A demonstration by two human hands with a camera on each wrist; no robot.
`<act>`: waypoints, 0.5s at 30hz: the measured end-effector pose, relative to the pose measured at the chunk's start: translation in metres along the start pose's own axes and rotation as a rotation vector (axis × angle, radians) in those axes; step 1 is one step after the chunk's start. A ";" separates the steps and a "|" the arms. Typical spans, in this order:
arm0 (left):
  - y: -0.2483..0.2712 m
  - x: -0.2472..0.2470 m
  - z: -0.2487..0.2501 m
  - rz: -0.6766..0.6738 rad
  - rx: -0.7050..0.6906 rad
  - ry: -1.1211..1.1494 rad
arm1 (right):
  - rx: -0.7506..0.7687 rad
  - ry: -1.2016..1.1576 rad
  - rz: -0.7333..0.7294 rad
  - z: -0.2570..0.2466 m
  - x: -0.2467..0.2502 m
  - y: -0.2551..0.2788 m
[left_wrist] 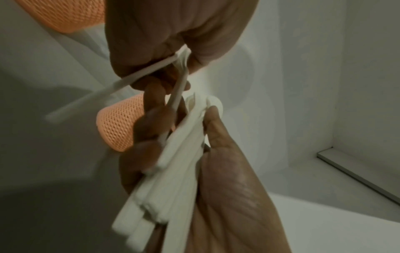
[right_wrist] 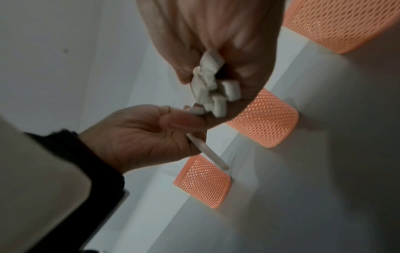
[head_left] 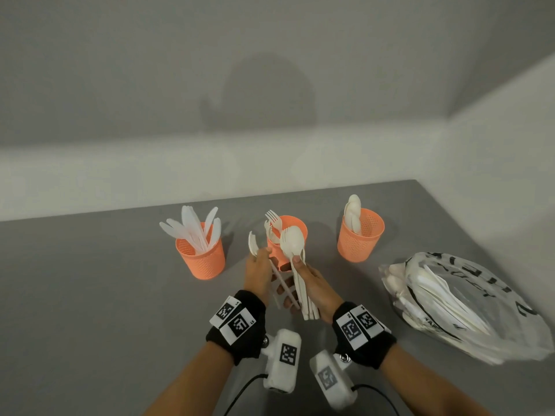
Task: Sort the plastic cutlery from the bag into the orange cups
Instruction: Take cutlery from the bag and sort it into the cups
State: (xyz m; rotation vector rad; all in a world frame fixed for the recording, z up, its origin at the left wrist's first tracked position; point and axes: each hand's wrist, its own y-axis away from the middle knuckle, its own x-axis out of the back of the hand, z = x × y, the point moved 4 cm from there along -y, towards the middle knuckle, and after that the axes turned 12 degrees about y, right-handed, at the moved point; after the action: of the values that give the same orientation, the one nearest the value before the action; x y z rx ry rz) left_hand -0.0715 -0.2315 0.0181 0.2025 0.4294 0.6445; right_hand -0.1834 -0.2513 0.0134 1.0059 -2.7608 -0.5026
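Head view, lower centre of the frame: right hand [head_left: 312,288] wrapped round a bundle of cutlery [head_left: 301,283], handles down, a spoon bowl uppermost; left hand [head_left: 258,273] just beside it, pinching one or two pieces [head_left: 253,244] drawn apart from the bundle, type too blurred to call. Best done, by judgement, by keeping the bundle clamped firmly low on the handles while peeling single pieces off the top, reading the head of each before committing to a cup. Just beyond the hands, centre of the frame, the fork cup [head_left: 286,238]; to its left the knife cup [head_left: 200,256], blades fanned outward and leaning; to the upper right the spoon cup [head_left: 360,238]. Light mesh cups, probably easy to tip, so a drop from above rather than a sideways push. At lower right the bag [head_left: 462,307], lying on its side, much cutlery inside, near the table edge by the wall. Open grey table [head_left: 90,295] across the left half; far edge behind the cups against the wall.
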 end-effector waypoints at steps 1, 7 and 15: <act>-0.001 0.002 0.003 0.030 -0.019 0.013 | -0.014 -0.015 -0.013 0.001 0.000 0.000; 0.000 -0.001 0.016 -0.008 -0.146 -0.122 | -0.099 -0.052 -0.021 0.006 0.002 0.000; 0.000 -0.003 0.005 -0.050 -0.045 -0.092 | -0.106 -0.056 -0.093 0.000 0.002 0.006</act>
State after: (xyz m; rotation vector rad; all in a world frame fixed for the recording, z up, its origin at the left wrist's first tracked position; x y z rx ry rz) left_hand -0.0710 -0.2333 0.0238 0.1779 0.3301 0.5929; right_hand -0.1885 -0.2483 0.0151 1.1159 -2.7119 -0.6926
